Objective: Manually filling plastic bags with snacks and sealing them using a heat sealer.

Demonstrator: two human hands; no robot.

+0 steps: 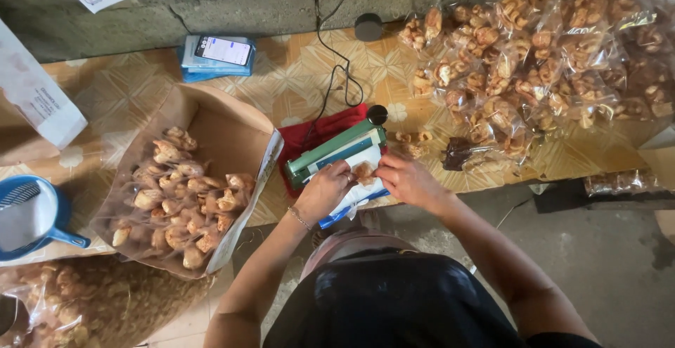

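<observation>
1. At the worktop's [295, 74] near edge, both hands meet over a green heat sealer [334, 151].
2. Between them lies a small clear packet of fried snacks [364, 173], resting on the sealer's bar.
3. Left hand [325, 190] pinches the packet's left side; right hand [404, 179] grips its right side.
4. A cardboard box [211, 119] of loose snacks sits well left; sealed packets [534, 60] pile up to the right.

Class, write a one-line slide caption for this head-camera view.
Both hands, left hand and right hand, hold a small clear bag of fried snacks at a green tabletop heat sealer.
</observation>
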